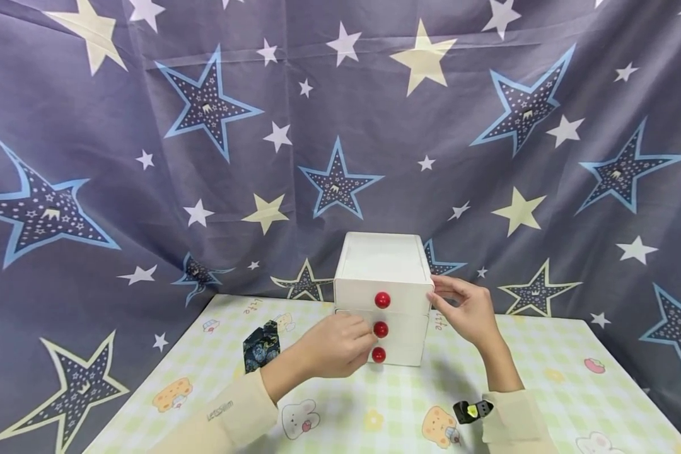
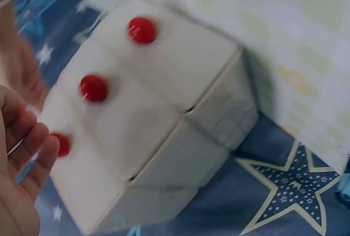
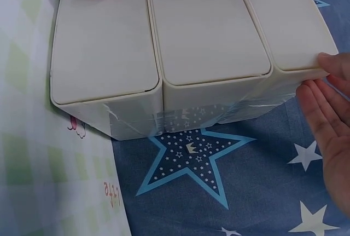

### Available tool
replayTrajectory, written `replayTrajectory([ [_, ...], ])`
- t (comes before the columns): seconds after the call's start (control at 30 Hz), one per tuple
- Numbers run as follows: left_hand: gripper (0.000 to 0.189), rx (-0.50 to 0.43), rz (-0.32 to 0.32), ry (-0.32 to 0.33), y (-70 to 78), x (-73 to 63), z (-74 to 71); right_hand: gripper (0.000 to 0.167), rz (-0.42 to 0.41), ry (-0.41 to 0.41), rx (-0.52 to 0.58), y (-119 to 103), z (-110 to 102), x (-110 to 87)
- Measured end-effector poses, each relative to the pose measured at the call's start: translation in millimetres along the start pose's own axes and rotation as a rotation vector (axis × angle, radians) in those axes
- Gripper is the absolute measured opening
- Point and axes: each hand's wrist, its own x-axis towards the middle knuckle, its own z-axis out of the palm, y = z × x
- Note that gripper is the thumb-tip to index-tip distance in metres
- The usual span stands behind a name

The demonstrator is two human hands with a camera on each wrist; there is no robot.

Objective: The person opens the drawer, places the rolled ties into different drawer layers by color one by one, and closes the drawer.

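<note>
A white cabinet of three stacked drawers [image 1: 383, 258] stands on the table, each drawer front bearing a round red knob [image 1: 383, 299]. My left hand [image 1: 333, 345] is before the cabinet's left side, close to the middle and lower knobs in the head view. The left wrist view shows this hand [image 2: 19, 162] with loosely bent fingers near the top knob [image 2: 61, 144]; its thumb is hidden. At the top drawer's right edge, my right hand [image 1: 466, 309] grips the cabinet, with the thumb on the front and the fingers [image 3: 317, 104] along the side.
A dark blue patterned item [image 1: 261, 347], perhaps folded cloth, lies left of the cabinet. Near my right sleeve [image 1: 516, 419] is a small black object with a yellow patch [image 1: 473, 411]. A green checked cloth [image 1: 550, 359] covers the table, and a starry curtain [image 1: 340, 113] hangs behind.
</note>
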Motion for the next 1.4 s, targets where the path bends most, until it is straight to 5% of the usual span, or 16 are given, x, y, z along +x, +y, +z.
replayTrajectory([
  [0.3, 0.020, -0.005, 0.116, -0.150, 11.2, -17.2, 34.7, 0.033, 0.000, -0.004, 0.009, -0.6, -0.6, -0.8],
  [0.63, 0.026, 0.106, 0.223, -0.243, 16.9, -22.5, 63.6, 0.033, 0.026, -0.001, 0.012, -2.4, -1.4, -2.1],
  [0.93, 0.022, 0.248, 0.295, -0.398, 20.7, -22.1, 76.6, 0.033, 0.014, -0.001, 0.006, -4.4, -1.1, -0.8],
  [1.4, 0.017, 0.289, 0.323, -0.467, 21.0, -19.1, 95.8, 0.033, -0.011, 0.011, 0.008, -3.4, 0.5, -1.5],
])
